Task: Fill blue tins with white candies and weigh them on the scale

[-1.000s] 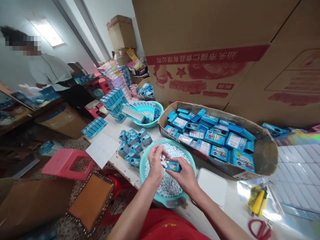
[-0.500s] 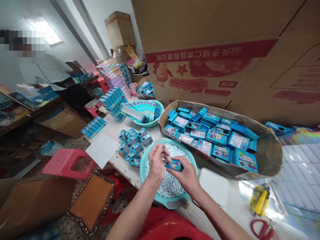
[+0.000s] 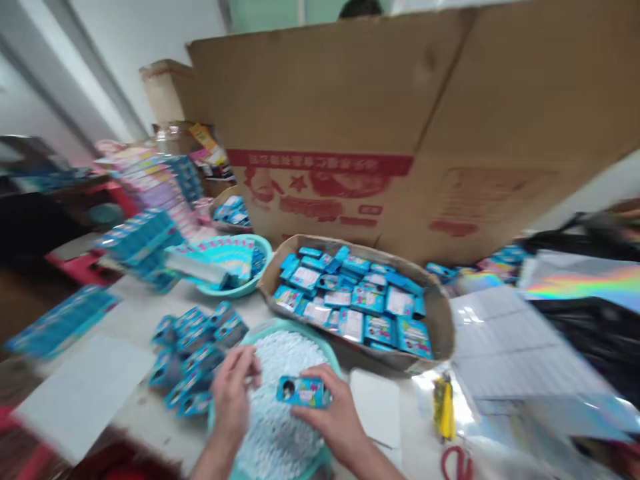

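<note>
A small blue box [image 3: 303, 392] with a round dark window is pinched between the thumb and fingers of my right hand [image 3: 336, 413]. It hangs over a teal bowl [image 3: 327, 348] full of small white pieces [image 3: 287, 353]. My left hand [image 3: 236, 383] is over the bowl's left side, apart from the box, its fingers curled and blurred; whether they hold anything is hidden. Several blue boxes [image 3: 193, 353] stand grouped left of the bowl. Behind it, a long cardboard tray [image 3: 443, 327] holds many blue boxes.
Another teal bowl [image 3: 265, 257] with printed cards sits at the back left, near stacked blue boxes [image 3: 140, 237]. A white sheet [image 3: 90, 393] lies at left. To the right are a white lid [image 3: 375, 407], a yellow cutter [image 3: 444, 408] and red scissors [image 3: 457, 462]. Tall cardboard [image 3: 325, 100] rises behind.
The view has swung right. My hands have moved apart, and the blue box is now away from my left hand, still in my right hand, with its round window showing.
</note>
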The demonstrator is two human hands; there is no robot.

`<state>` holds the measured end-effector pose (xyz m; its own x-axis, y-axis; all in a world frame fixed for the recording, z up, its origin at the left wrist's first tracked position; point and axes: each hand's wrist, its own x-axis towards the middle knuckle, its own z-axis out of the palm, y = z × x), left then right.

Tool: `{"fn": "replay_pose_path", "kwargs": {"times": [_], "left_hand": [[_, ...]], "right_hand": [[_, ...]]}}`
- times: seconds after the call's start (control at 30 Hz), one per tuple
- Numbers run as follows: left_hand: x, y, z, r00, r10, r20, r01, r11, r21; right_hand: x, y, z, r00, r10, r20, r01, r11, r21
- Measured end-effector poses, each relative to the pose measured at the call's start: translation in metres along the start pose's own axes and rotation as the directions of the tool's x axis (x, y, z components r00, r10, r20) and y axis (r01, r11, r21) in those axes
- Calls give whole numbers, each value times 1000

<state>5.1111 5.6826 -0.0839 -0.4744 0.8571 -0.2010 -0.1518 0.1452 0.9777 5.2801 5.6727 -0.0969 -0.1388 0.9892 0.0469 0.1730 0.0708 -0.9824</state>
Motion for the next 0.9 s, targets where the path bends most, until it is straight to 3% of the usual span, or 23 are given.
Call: {"fn": "replay_pose_path", "kwargs": {"times": [0.07,0.13,0.23,0.33,0.4,0.5,0.6,0.67,0.73,0.83,0.9], "left_hand": [[24,-32,-13,989,31,145,-81,933,350],[45,-72,-12,945,78,318,-273,722,636],[53,-117,10,870,220,442,-494,412,766],[38,-126,34,862,192,469,-501,187,845],[26,-121,42,850,118,513,-526,140,839],[11,-112,39,800,50,598,-596,178,783],[2,-111,21,821,76,566,-557,327,763],[1,-112,9,890,88,448,-417,557,719],[3,-109,2,966,26,258,-173,805,568],[5,-93,1,990,-124,60,101,948,302],[2,-72,5,977,-206,63,199,975,94]], "right_hand": [[-2,-5,-14,998,-4,-61,3,1000,-10],[-1,-7,-26,993,-9,-115,5,1000,-29],[0,-5,-37,985,-33,-169,26,999,-43],[-1,0,-41,976,-18,-215,-1,996,-88],[-3,1,-40,979,2,-203,-21,995,-95],[-6,-1,-39,986,-5,-166,-11,995,-95],[-9,-2,-42,986,-22,-163,4,994,-109],[-9,1,-43,988,-5,-157,-15,992,-126],[-9,6,-41,991,17,-132,-37,987,-157],[-9,13,-34,997,7,-73,-22,978,-208],[-9,16,-26,999,-23,-33,14,970,-241]]}}
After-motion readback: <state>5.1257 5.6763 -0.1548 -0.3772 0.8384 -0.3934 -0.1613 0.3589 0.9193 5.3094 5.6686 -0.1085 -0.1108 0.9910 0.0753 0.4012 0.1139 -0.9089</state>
